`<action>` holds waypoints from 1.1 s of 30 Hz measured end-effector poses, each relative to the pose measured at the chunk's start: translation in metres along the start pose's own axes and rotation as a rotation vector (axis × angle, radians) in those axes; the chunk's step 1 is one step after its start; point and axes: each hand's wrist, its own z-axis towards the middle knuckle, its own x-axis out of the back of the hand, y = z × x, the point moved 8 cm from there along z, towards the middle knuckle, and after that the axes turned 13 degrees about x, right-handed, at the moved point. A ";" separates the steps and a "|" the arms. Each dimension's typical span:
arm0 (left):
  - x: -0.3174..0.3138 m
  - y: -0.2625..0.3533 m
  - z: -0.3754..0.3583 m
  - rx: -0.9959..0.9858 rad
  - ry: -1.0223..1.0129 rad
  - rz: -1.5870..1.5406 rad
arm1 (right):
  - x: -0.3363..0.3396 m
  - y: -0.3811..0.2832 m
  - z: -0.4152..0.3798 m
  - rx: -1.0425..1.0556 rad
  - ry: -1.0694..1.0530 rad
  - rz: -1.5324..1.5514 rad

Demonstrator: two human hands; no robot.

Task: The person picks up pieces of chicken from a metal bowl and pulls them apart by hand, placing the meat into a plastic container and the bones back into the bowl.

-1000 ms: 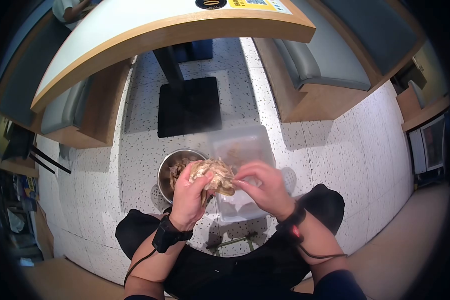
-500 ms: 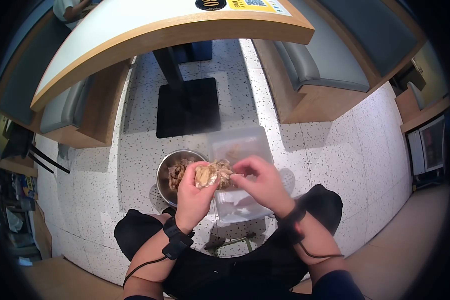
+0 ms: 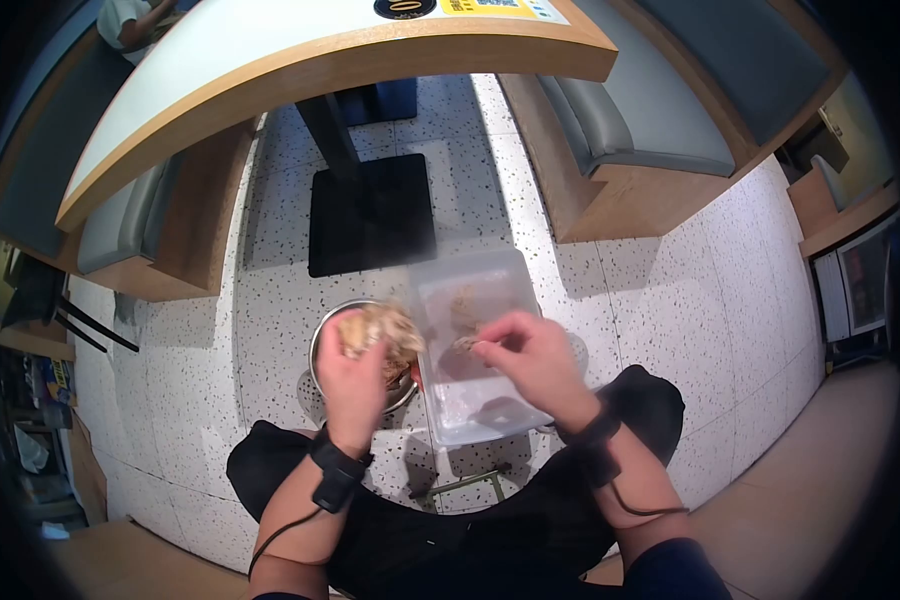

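Observation:
My left hand (image 3: 348,370) is closed around a ragged, pale-brown clump of what looks like cooked meat (image 3: 385,328), blurred by motion. It hangs over a round steel bowl (image 3: 317,372) with more brown pieces inside, largely covered by the hand. Pinched between the fingertips of my right hand (image 3: 532,365) is a small shred of the same food (image 3: 466,343). That hand is above a translucent plastic box (image 3: 490,422), standing to the right of the bowl, with a few thin shreds (image 3: 462,303) on its bottom.
Ahead stands a wood-edged table (image 3: 370,70) on a black pedestal base (image 3: 372,215). Padded benches (image 3: 660,130) flank it, and a person (image 3: 125,25) sits at the far left. Beneath me is a low stool's frame (image 3: 465,490) on the speckled tile floor (image 3: 670,330).
My hands have moved apart. The left has carried the clump leftward over the bowl, while the right has come away with a small shred over the box.

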 end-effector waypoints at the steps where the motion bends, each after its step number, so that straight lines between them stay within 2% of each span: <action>1: 0.007 0.011 0.003 -0.006 0.002 -0.106 | 0.006 0.007 -0.002 -0.099 0.034 0.111; 3: 0.018 0.006 0.018 -0.005 -0.025 -0.331 | 0.011 0.010 -0.001 -0.152 0.031 0.171; 5: 0.020 0.005 0.021 0.027 -0.029 -0.401 | 0.007 0.018 0.000 -0.225 0.081 0.378; 9: 0.031 0.005 0.020 0.156 -0.057 -0.521 | 0.000 0.035 0.001 -0.314 0.105 0.561; 11: 0.039 0.014 0.018 0.182 0.034 -0.558 | -0.005 0.038 0.002 -0.369 0.118 0.671; 14: 0.064 0.021 0.022 0.142 0.025 -0.585 | -0.017 0.045 0.004 -0.397 0.118 0.688; 17: 0.081 0.036 0.012 0.132 0.145 -0.733 | -0.038 0.049 0.008 -0.417 0.076 0.681; 20: 0.101 0.033 0.013 0.102 0.142 -0.779 | -0.069 0.048 0.011 -0.431 0.002 0.683; 23: 0.121 0.030 0.014 0.073 0.127 -0.801 | -0.115 0.036 0.019 -0.444 -0.086 0.534; 25: 0.120 0.033 0.013 0.060 0.037 -0.782 | -0.150 0.017 0.028 -0.352 -0.290 0.343; 27: 0.119 0.034 0.007 0.054 0.050 -0.781 | -0.166 0.028 0.038 -0.204 -0.348 0.066; 31: 0.096 0.028 0.007 0.025 -0.123 -0.744 | -0.143 0.006 0.043 -0.181 -0.202 0.165; 33: 0.075 0.031 -0.002 0.041 -0.276 -0.639 | -0.104 -0.018 0.044 -0.032 -0.137 0.076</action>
